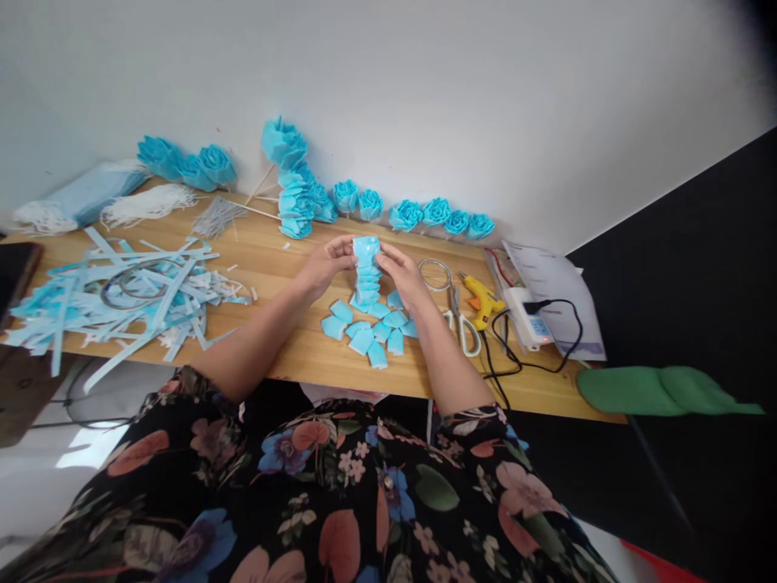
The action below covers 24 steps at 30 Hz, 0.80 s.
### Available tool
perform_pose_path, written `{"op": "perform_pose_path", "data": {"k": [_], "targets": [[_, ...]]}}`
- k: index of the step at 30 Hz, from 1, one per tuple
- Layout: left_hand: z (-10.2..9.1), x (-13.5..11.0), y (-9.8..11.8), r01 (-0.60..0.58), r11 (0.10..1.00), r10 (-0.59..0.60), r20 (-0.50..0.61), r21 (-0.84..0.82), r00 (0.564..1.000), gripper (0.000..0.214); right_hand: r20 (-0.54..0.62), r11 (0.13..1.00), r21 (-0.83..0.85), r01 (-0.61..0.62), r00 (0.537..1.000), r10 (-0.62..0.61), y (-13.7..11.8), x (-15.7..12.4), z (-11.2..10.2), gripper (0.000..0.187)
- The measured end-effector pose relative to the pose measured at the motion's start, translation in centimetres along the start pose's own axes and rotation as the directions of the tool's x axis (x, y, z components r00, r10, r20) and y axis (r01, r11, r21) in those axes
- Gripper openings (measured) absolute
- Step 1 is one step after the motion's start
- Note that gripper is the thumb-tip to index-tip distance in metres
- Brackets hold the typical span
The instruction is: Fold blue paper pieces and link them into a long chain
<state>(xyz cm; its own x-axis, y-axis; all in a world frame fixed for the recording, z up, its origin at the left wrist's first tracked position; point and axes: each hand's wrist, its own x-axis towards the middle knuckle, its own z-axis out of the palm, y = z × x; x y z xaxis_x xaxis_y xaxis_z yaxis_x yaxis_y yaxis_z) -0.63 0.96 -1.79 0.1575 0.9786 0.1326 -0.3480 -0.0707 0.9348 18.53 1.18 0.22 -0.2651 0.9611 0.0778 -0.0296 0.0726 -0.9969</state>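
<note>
A: What is in hand?

B: A blue piece, flat and slightly shiny, held up over the middle of the bench

A: How is it gripped?

B: From both sides: the left hand has its fingers pinched on one edge, and the right hand is clamped on the other

A: And just below it?

B: A row of layered blue folds, running toward the person; I cannot tell whether it is joined to the held piece. Around its near end lie loose petal-shaped pieces, some overlapping

A: What sits by the right arm?

B: A thin ring near the right hand, scissors with white handles, partly behind the forearm, then a yellow glue gun. Past that, a white power strip with a black plug in it, beside some papers; a green object is at the far right end

A: On the left side?

B: A messy heap of cut strips, pale blue and white, with a hoop on top. Behind it are thin grey pieces, white cords and a pale blue stack

A: Along the wall?

B: Blue flowers, several in a row, and a taller cluster with sticks near the middle
</note>
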Motion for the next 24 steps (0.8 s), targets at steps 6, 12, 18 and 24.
{"op": "perform_pose_path", "data": {"k": [6,12,18,24], "targets": [[0.28,0.08,-0.35,0.034,0.999,-0.034,0.011,-0.035,0.999,0.049,0.027,1.000,-0.014,0.012,1.000,-0.012,0.65,0.25,-0.11,0.067],[0.27,0.07,0.21,0.037,0.994,-0.041,-0.036,-0.106,0.999,0.046,-0.010,1.000,0.006,-0.004,1.000,0.004,0.36,0.28,-0.71,0.068],[0.35,0.09,0.64,0.052,0.980,-0.060,-0.035,-0.190,0.998,0.046,0.034,0.999,0.002,-0.041,0.999,0.040,-0.21,-0.14,-0.50,0.070],[0.69,-0.22,0.62,0.071,0.988,-0.069,0.015,-0.140,0.997,0.049,0.043,1.000,-0.009,0.003,0.999,-0.003,-0.11,-0.15,0.04,0.075]]}}
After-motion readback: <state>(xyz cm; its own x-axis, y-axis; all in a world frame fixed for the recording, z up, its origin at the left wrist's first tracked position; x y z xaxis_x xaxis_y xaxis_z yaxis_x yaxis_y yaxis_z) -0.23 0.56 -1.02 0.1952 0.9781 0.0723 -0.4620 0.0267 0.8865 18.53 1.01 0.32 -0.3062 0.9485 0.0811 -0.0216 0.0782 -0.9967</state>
